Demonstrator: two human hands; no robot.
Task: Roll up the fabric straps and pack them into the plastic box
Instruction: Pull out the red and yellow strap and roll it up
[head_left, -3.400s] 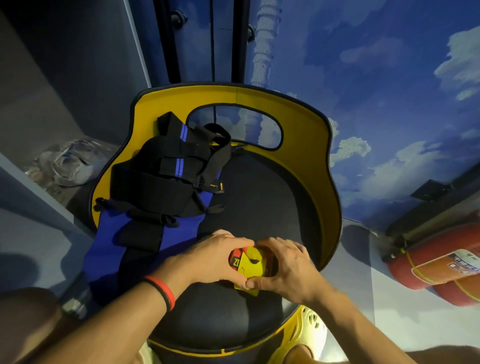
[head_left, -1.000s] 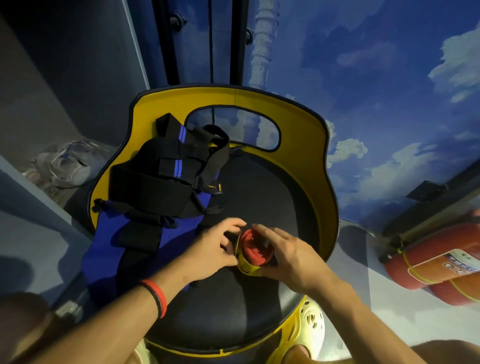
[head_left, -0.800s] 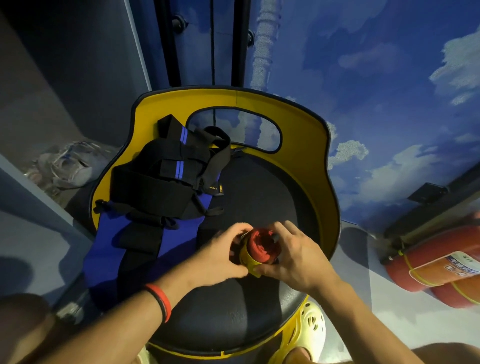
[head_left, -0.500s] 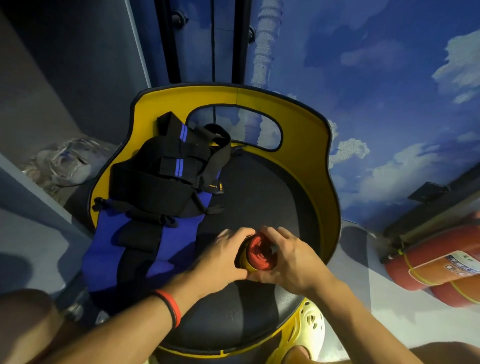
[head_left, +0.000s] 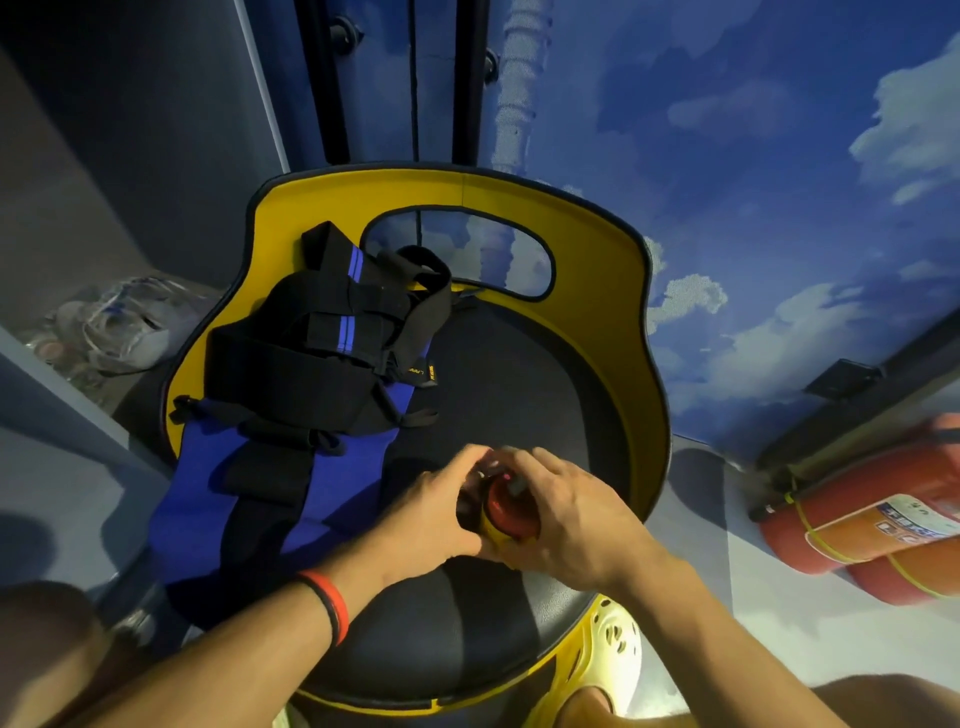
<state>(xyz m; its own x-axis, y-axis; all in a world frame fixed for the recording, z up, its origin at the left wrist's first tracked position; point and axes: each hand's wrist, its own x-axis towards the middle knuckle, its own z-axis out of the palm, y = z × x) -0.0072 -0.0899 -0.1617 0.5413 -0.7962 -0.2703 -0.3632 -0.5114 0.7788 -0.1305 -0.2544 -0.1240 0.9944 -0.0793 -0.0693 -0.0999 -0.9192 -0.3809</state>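
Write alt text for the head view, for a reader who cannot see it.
The left hand and the right hand grip a small yellow box with a red rolled strap in it, over the black seat of a yellow-backed chair. A heap of black and blue straps lies on the seat's left side; red fire extinguishers lie at right.

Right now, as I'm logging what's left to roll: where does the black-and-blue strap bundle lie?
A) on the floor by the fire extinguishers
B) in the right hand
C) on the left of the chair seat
C: the black-and-blue strap bundle lies on the left of the chair seat; the left hand and right hand grip the red roll.
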